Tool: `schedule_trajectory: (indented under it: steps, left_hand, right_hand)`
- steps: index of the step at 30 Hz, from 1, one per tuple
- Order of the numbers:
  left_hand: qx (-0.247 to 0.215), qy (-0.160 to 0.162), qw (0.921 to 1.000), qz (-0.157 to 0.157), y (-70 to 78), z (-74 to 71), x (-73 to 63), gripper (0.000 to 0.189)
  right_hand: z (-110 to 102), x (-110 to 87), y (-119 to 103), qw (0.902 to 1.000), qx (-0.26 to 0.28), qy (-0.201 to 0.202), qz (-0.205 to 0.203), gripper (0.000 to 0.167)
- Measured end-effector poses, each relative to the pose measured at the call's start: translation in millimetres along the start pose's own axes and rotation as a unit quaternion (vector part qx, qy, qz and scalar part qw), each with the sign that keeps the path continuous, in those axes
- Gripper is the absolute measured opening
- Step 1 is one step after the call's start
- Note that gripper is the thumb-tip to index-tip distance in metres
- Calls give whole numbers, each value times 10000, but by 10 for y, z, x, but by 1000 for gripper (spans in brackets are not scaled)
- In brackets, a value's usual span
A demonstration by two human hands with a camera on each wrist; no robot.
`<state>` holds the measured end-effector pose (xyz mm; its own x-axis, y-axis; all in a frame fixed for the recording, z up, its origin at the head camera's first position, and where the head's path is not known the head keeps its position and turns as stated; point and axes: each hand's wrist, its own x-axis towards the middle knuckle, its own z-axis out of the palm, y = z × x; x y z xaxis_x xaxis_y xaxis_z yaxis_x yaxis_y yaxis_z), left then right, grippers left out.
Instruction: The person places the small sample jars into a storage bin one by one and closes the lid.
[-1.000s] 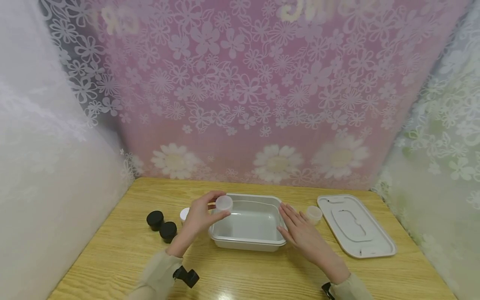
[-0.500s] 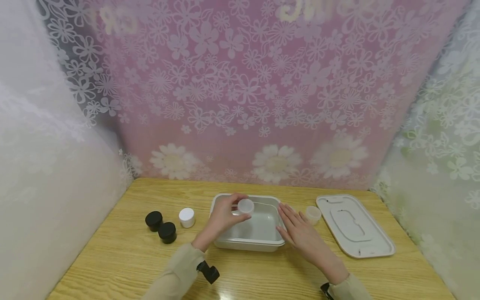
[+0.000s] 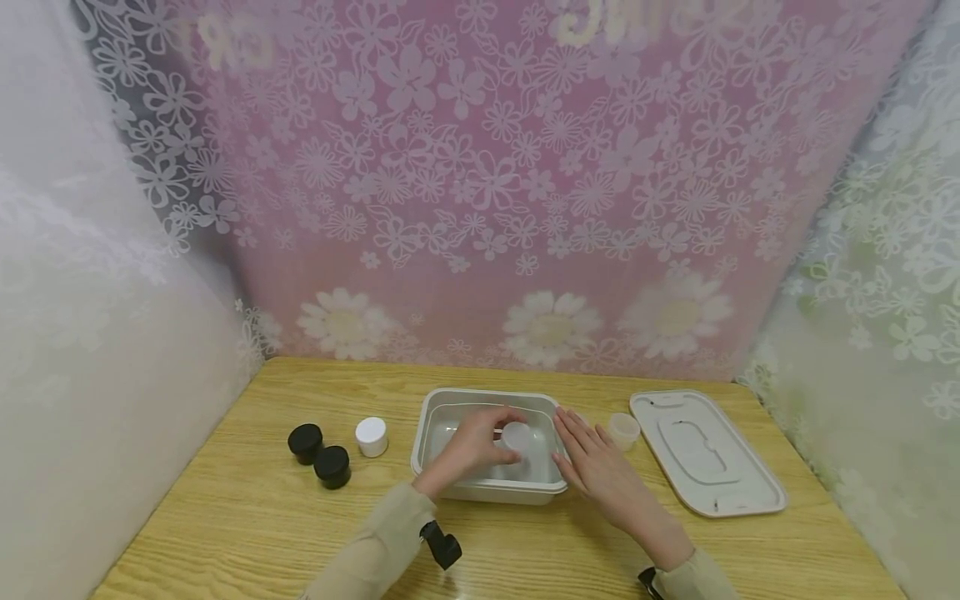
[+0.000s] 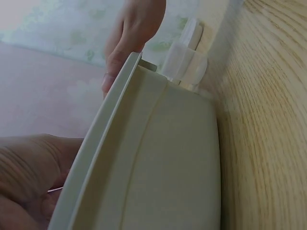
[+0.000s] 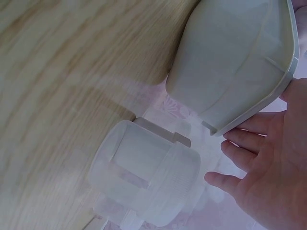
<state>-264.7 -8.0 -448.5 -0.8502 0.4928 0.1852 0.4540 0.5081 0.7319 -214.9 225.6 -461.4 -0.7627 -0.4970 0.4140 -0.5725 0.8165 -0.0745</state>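
In the head view my left hand (image 3: 474, 446) reaches down into an open whitish rectangular box (image 3: 491, 493). Between its thumb and fingers it holds a small translucent lidded jar (image 3: 516, 436), low inside the box towards the right. My right hand (image 3: 600, 471) lies along the box's right rim with fingers straight. In the right wrist view those fingertips (image 5: 235, 136) are right at the rim of the box (image 5: 230, 62). From the left wrist, the box wall (image 4: 168, 158) hides the jar and much of the left hand (image 4: 33, 172).
Another translucent jar (image 3: 624, 431) stands right of the box, close to my right hand. Farther right lies the box's pale lid (image 3: 705, 454). On the left are a white jar (image 3: 372, 437) and two black jars (image 3: 306, 443). A patterned curtain (image 3: 480, 208) closes off the table's back.
My left hand has carried the translucent jar rightward and down, from the box's left rim to inside it. The right hand has kept its place at the right rim.
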Motion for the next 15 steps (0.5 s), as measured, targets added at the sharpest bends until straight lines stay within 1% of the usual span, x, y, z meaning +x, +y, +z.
schedule_trajectory:
  steps: [3,8,15]
  left_hand:
    - [54,-200,9997,-86,19,37,23,50]
    - [307,-425,9986,-120,47,89,55,47]
    - [429,-730,9962,-224,67,171,100,46]
  right_hand:
    - [-1,1,-8,10000,4,-45,48,58]
    - [1,2,-9,9998,21,-142,105,58]
    - [29,-8,21,10000,1,18,-1,56]
